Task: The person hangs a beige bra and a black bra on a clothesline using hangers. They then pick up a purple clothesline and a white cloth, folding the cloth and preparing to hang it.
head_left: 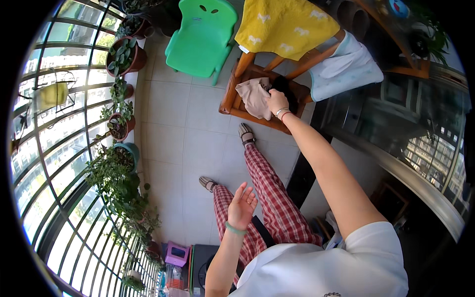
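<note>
My right hand [278,102] reaches out over the seat of a wooden chair [228,101], its fingers closed at the edge of a crumpled beige cloth [255,97]. Just beyond that hand lies a dark, black cloth-like item [282,86], partly covered by it. Held in front of my body, my left hand [242,205] is empty, palm turned up and fingers apart. A yellow towel with white animal figures [287,27] drapes over the chair's top. Beside it hangs a white and pale blue cloth [346,72].
A green plastic child's chair [203,37] stands at the far left of the wooden one. Potted plants [121,126] line the barred window [64,123]. Right of me is a dark glass panel [396,128]. A purple box [176,253] sits low at the left.
</note>
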Action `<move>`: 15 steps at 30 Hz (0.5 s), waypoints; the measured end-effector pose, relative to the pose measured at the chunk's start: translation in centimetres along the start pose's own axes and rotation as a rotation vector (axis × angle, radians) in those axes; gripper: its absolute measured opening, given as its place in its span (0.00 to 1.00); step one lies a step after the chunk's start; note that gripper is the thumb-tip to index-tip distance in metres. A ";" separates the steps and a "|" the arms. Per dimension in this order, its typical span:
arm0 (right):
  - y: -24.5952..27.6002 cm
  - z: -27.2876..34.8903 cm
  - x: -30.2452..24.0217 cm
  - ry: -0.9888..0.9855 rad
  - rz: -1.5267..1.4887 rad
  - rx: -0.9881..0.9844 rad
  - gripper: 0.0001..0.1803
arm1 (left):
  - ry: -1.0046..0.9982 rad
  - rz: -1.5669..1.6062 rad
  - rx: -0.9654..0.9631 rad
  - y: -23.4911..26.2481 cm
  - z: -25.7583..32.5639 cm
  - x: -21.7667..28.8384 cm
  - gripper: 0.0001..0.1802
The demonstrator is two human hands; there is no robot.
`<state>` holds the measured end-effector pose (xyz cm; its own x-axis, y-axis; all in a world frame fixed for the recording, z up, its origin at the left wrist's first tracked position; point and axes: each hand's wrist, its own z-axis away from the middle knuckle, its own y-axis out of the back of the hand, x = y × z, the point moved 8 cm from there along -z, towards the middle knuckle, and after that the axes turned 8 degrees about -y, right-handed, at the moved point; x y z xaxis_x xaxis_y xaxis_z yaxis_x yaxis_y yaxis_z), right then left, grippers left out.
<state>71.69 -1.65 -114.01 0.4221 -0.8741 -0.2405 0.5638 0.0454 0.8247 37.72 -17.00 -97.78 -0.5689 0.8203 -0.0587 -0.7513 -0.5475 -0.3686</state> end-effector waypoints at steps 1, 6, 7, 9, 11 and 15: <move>-0.1 -1.0 0.2 0.014 0.171 0.034 0.07 | 0.000 0.019 0.006 -0.6 -0.7 -1.2 0.14; 0.6 -0.5 0.7 0.099 0.061 -0.034 0.08 | -0.011 0.002 0.003 -1.3 -2.3 -3.2 0.15; 2.1 0.9 -0.2 0.146 -0.057 -0.030 0.09 | -0.026 -0.004 -0.001 -1.2 -2.6 -3.1 0.15; 6.3 5.4 -3.6 0.532 -0.102 0.068 0.10 | -0.056 -0.015 -0.023 -1.4 -3.2 -2.9 0.17; 8.4 10.1 -4.7 0.233 -0.706 -0.476 0.07 | -0.101 -0.052 -0.033 -2.6 -3.5 -2.0 0.20; 13.6 19.7 -6.0 0.059 -1.258 -0.825 0.08 | -0.086 -0.009 -0.277 -8.1 -2.4 -0.3 0.30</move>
<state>62.83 -5.34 -91.23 -0.6116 -0.5290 -0.5883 0.7909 -0.4287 -0.4367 44.82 -12.44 -97.01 -0.5979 0.8013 0.0201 -0.6432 -0.4646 -0.6087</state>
